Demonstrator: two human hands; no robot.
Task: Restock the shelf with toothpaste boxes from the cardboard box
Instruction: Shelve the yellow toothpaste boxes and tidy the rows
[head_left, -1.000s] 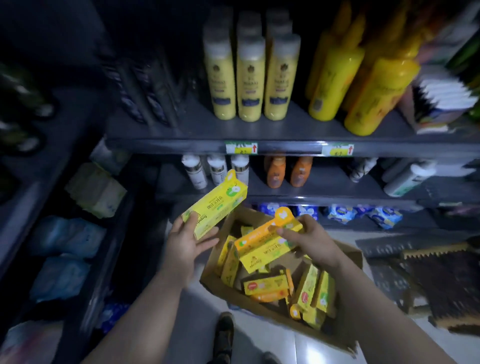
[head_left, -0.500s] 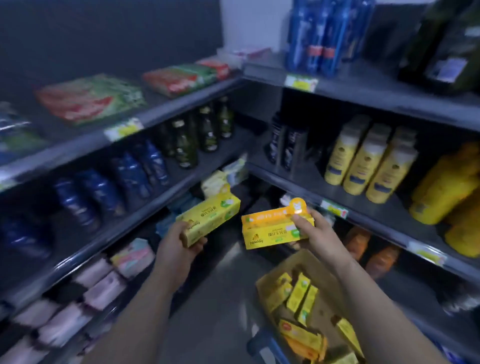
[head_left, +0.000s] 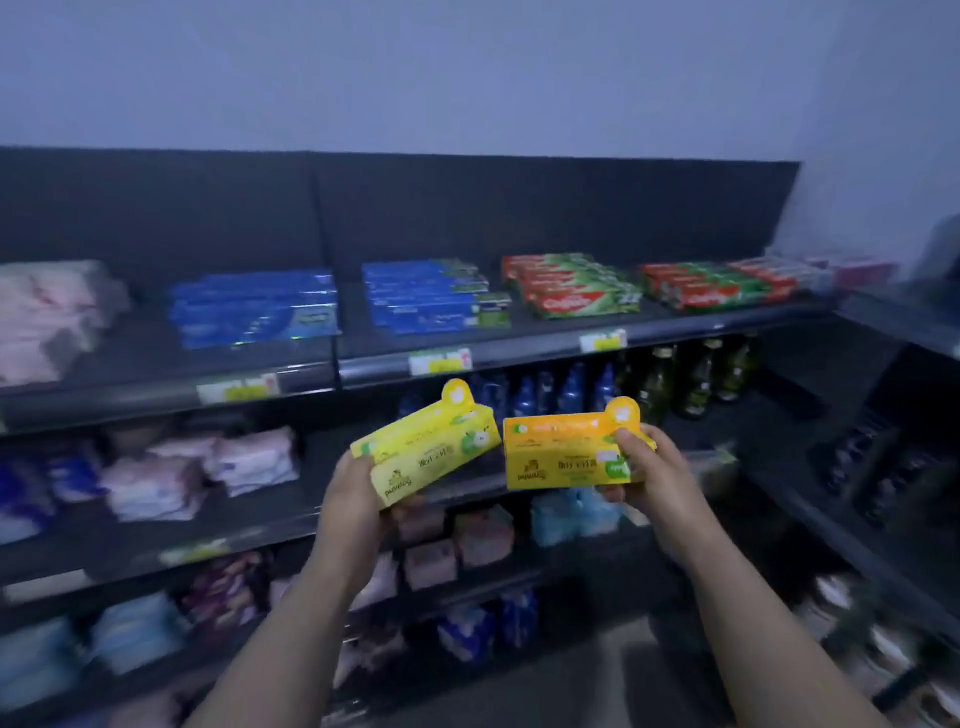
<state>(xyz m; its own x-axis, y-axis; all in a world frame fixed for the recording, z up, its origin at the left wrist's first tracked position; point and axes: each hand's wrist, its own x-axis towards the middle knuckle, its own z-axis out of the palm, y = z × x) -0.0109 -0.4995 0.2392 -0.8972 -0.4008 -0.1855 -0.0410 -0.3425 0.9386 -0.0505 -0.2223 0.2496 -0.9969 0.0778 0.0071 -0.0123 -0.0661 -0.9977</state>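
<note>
My left hand (head_left: 353, 499) grips a yellow-green toothpaste box (head_left: 431, 447) by its near end, tilted up to the right. My right hand (head_left: 649, 467) holds an orange-and-yellow toothpaste box (head_left: 561, 452), nearly level; it may be two boxes stacked. Both boxes hover in front of the dark shelf unit, just below its top shelf (head_left: 363, 364). That shelf carries blue toothpaste boxes (head_left: 431, 296) and red-green toothpaste boxes (head_left: 571, 286). The cardboard box is out of view.
Pale wrapped packs (head_left: 47, 317) lie at the top shelf's left. Blue bottles (head_left: 545, 389) and dark green bottles (head_left: 691, 379) stand on the shelf below, with soft packs (head_left: 197, 473) to their left. A second shelf unit (head_left: 883, 467) meets this one at the right corner.
The view has swung up and left from the cardboard box on the floor to the top shelf. Both hands rose with their toothpaste boxes and hold them higher, side by side.
</note>
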